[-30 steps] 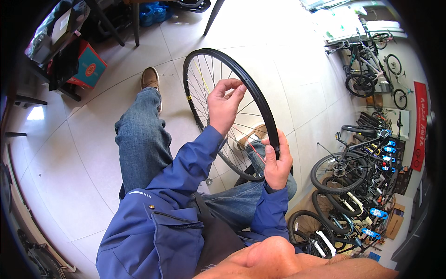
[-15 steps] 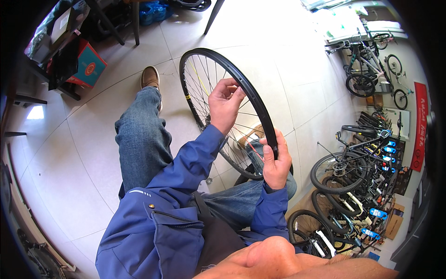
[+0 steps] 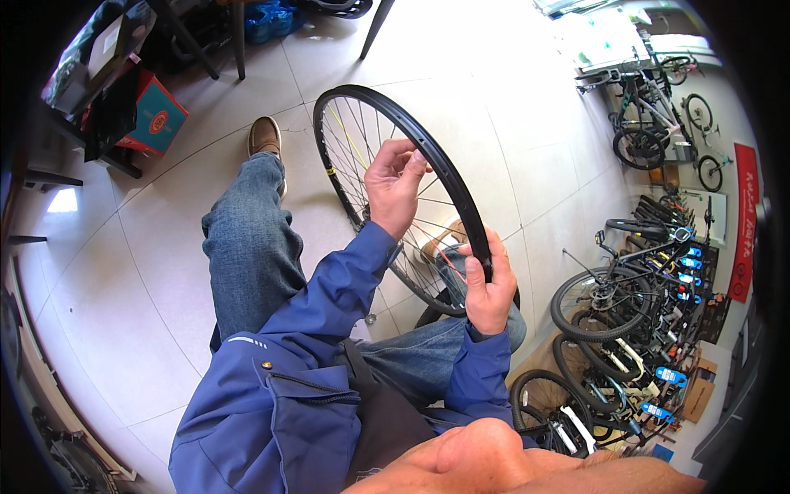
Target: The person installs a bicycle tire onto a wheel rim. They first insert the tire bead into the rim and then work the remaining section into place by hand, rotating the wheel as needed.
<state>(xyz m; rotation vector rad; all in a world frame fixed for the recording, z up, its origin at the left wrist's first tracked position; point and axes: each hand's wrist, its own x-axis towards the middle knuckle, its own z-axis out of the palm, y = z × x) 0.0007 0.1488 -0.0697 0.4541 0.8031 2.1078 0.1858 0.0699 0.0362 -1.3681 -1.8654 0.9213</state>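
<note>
A black bicycle wheel (image 3: 455, 183) without a tyre stands tilted before me, its rim running from the far left down toward my right hand. Most spokes are dark or silvery; one looks yellow and another red. My left hand (image 3: 393, 188) is closed in a pinch at the inner edge of the upper rim, thumb against it; any small part between the fingertips is hidden. Lower down, my right hand (image 3: 490, 290) grips the rim, thumb on the near side and fingers round the outer side. The wheel's lower part passes between my legs, beside my bent right knee.
Several bicycles (image 3: 605, 305) stand packed along the right side, below a red banner (image 3: 743, 222). At the upper left lie a teal and red box (image 3: 156, 119) and dark furniture legs (image 3: 239, 41). My brown shoe (image 3: 265, 136) rests on the tiled floor (image 3: 123, 272).
The upper part of the wheel has tilted slightly to the left, and my left hand has shifted slightly left with it. My right hand keeps its grip in nearly the same place.
</note>
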